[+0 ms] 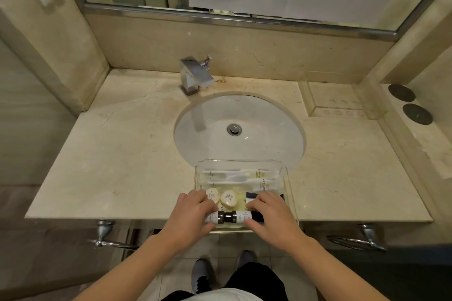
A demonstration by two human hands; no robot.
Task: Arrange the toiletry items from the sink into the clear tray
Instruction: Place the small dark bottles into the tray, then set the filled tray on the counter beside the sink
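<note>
A clear tray [289,190] sits on the counter's front edge, just before the white sink [239,127]. In it lie wrapped toothbrushes [234,175], two round wrapped soaps [228,199], a dark blue packet [252,195] and small bottles with dark caps. My left hand [189,216] grips the left bottle [215,217] at the tray's front. My right hand [274,217] grips the right bottle [241,217], laid cap to cap with the left one. The sink bowl holds no items.
A chrome faucet [195,76] stands behind the sink. A second clear holder [342,98] sits at the back right of the marble counter, next to two dark round discs [409,104]. Towel rails [362,239] hang below the counter edge. A mirror is above.
</note>
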